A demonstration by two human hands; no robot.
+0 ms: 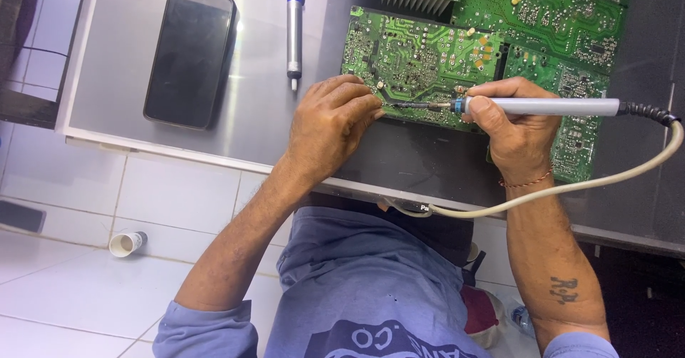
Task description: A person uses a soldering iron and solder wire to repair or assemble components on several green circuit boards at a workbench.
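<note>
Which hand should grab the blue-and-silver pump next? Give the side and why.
Probably left. The left hand, fingertips on the circuit board, lies nearest the pump; the right hand is closed on the soldering iron.

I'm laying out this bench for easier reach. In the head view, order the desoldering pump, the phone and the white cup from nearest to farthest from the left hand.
1. Desoldering pump, just above the left hand on the table.
2. Phone, upper left, on the table.
3. White cup, lower left, on the tiled floor.

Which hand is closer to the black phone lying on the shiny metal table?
Left hand. It sits just right of the flat black phone; the right hand, gripping the grey soldering iron, is farther right.
</note>
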